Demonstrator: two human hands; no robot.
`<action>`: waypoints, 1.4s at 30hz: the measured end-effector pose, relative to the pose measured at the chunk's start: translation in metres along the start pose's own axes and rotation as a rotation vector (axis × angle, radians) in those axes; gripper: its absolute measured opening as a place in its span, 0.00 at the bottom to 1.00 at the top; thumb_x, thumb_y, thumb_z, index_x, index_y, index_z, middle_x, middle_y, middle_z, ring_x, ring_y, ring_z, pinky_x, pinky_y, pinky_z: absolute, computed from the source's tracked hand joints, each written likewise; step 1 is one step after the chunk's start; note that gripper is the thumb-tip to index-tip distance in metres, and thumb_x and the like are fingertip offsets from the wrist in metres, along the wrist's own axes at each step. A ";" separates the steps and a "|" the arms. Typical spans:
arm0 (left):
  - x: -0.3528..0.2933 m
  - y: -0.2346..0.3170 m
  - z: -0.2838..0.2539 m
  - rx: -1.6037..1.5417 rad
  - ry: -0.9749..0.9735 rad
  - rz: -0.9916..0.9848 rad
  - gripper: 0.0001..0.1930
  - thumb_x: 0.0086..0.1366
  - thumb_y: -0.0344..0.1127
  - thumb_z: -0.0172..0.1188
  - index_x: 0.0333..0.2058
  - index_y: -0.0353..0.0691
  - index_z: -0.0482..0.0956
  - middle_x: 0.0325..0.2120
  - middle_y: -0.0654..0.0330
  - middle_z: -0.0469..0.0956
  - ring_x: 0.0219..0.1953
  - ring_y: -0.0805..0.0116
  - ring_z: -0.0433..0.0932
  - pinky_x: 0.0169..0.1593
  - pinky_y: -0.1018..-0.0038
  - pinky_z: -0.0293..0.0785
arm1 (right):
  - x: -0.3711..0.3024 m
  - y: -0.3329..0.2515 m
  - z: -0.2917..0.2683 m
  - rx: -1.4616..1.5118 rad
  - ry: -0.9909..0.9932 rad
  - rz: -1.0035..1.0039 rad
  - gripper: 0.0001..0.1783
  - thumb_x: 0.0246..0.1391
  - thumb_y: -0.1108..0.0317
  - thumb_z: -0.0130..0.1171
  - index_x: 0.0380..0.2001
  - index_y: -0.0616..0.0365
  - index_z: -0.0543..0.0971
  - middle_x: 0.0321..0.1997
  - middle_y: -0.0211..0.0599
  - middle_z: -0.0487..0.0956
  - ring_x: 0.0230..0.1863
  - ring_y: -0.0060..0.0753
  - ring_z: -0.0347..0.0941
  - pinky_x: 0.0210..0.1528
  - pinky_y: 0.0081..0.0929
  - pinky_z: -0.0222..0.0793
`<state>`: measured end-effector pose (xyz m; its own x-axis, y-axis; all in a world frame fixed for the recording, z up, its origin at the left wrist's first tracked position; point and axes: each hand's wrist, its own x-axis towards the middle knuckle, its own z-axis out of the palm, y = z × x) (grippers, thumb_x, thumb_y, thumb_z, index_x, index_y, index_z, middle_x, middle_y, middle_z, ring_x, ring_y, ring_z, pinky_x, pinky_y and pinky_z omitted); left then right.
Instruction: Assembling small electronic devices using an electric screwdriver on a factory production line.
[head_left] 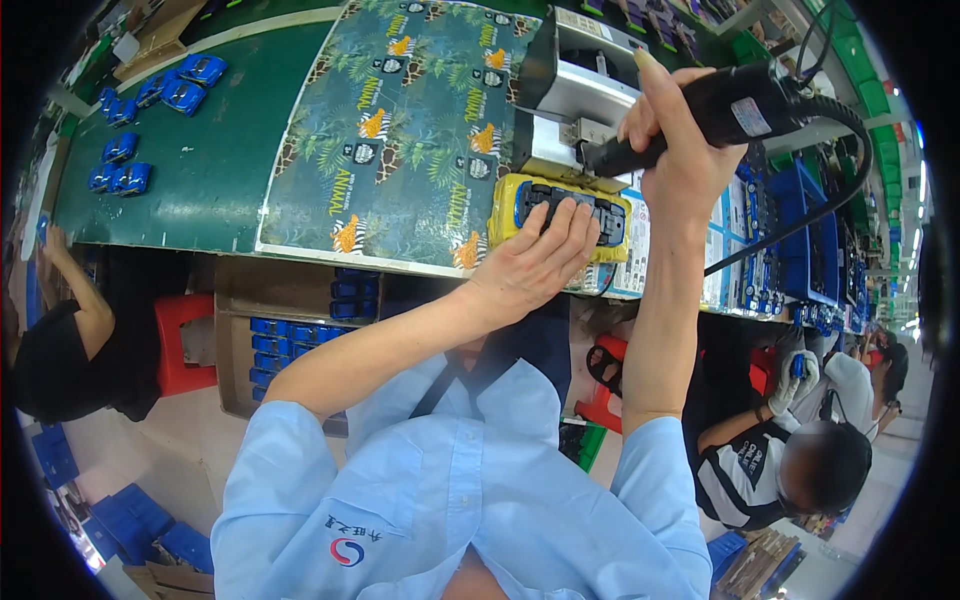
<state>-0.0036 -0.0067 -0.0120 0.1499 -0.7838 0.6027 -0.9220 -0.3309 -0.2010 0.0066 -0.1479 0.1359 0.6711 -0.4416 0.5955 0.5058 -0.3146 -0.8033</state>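
Toy car (548,194) is lying underside-up in a yellow holder (504,206) on the worktop (230,160); left hand (545,245) is partly covering it, can't tell grip closure. Right hand (685,140) is clenching a black corded tool (728,108); slack left-hand pressure would be risking car shift, tool slip.

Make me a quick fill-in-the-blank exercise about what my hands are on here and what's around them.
1. The right hand grips a power screwdriver coloured ____.
2. The left hand rests on a toy car whose underside faces ____.
3. That toy car sits in a holder coloured ____.
4. Loose blue cars lie on the green table surface to the person's ____.

Missing words: black; up; yellow; left.
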 end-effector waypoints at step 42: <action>-0.008 -0.007 0.001 -0.369 0.143 -0.064 0.21 0.58 0.40 0.56 0.51 0.42 0.74 0.48 0.59 0.74 0.54 0.59 0.72 0.62 0.60 0.63 | -0.034 0.009 0.023 0.327 -0.417 0.030 0.06 0.60 0.71 0.53 0.33 0.59 0.67 0.19 0.30 0.65 0.16 0.21 0.60 0.25 0.25 0.62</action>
<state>0.0024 0.0014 -0.0163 0.1842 -0.6783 0.7113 -0.9826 -0.1457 0.1155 0.0011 -0.1161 0.1084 0.8129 -0.0539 0.5800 0.5808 0.0008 -0.8140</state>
